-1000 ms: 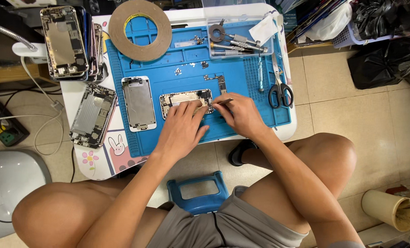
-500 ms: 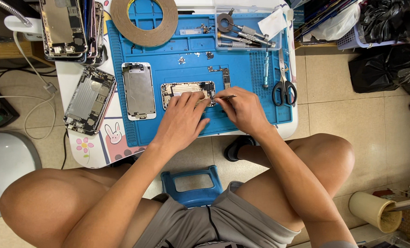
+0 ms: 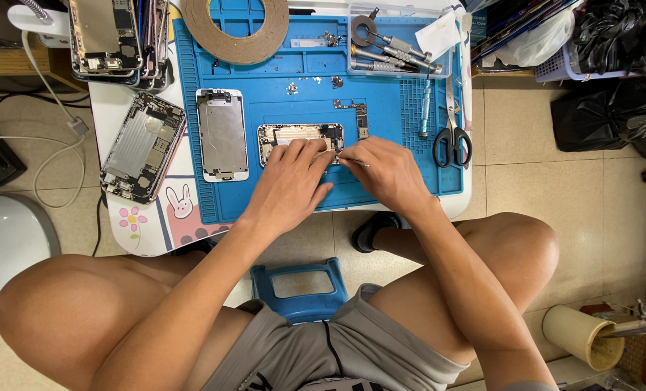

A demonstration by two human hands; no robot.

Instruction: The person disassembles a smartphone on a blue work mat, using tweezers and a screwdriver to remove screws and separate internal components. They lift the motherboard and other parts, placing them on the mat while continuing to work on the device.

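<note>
Left hand (image 3: 288,187) stays pressed, fingers together, on opened phone (image 3: 300,137) at blue mat (image 3: 381,108) centre; right hand (image 3: 384,174) keeps pinching tweezers (image 3: 352,161) at its edge; camera moved, work unchanged.

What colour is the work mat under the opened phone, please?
Blue work mat, clearest in the head view.

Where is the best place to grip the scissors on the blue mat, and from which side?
Probably by the black handle loops of the scissors, coming from the near, right side. The loops lie toward the person, the closed blades point away, and a screwdriver lies close on their left.
</note>
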